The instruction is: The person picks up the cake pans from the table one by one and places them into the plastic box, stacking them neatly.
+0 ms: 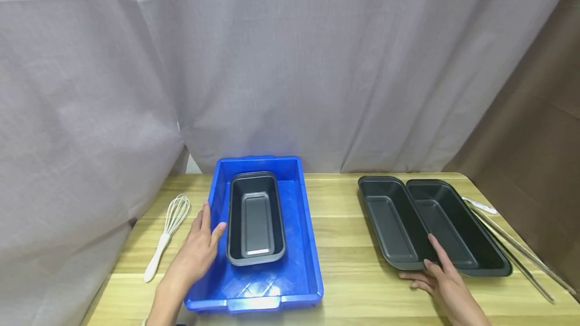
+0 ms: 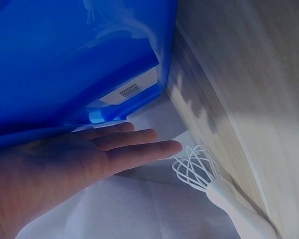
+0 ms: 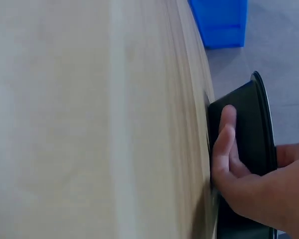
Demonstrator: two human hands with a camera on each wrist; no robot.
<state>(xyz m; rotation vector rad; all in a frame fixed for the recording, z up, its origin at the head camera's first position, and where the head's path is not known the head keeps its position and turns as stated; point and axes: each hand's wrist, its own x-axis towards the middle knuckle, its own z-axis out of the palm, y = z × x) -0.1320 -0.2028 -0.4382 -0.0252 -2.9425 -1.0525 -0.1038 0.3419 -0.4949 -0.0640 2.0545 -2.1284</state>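
My left hand (image 1: 195, 253) rests along the left rim of a blue plastic bin (image 1: 314, 260), fingers extended. In the left wrist view its straight fingers (image 2: 139, 152) lie beside the bin's outer wall. A dark loaf pan (image 1: 257, 225) lies lengthwise inside the bin. At the right, my right hand (image 1: 446, 283) grips the near end of the left one of two side-by-side loaf pans (image 1: 389, 225). The right wrist view has fingers (image 3: 226, 149) bent against this pan's outer wall and another digit over its rim. The other loaf pan (image 1: 446, 225) touches it on the right.
Left of the bin lies a white-handled whisk (image 1: 165, 240). Long metal tongs (image 1: 521, 245) lie at the right edge, beside the right pan. Grey curtains (image 1: 290, 64) hang behind the wooden table (image 1: 340, 225), and a brown one (image 1: 534, 130) hangs at the right.
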